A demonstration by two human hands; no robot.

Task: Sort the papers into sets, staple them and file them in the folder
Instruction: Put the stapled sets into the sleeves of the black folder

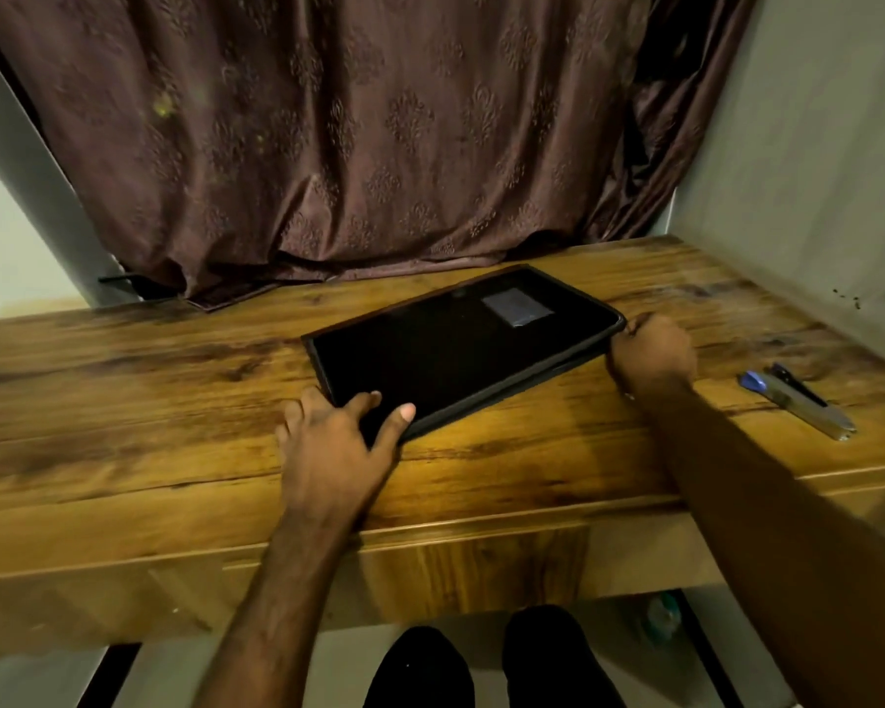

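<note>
A black folder (pixel 450 350) with a small grey label lies closed and slightly turned on the wooden table (pixel 124 390). My left hand (pixel 333 442) rests on its near left corner, thumb and forefinger on the cover. My right hand (pixel 652 352) is closed at the folder's right corner, seemingly around its edge. A stapler (pixel 798 401) with a blue end lies on the table to the right of my right arm. No papers show.
A brown patterned curtain (pixel 358 145) hangs behind the table and drapes onto its back edge. A pale wall (pixel 808 171) closes off the right side. My dark-clothed legs (pixel 486 661) show below the table's front edge.
</note>
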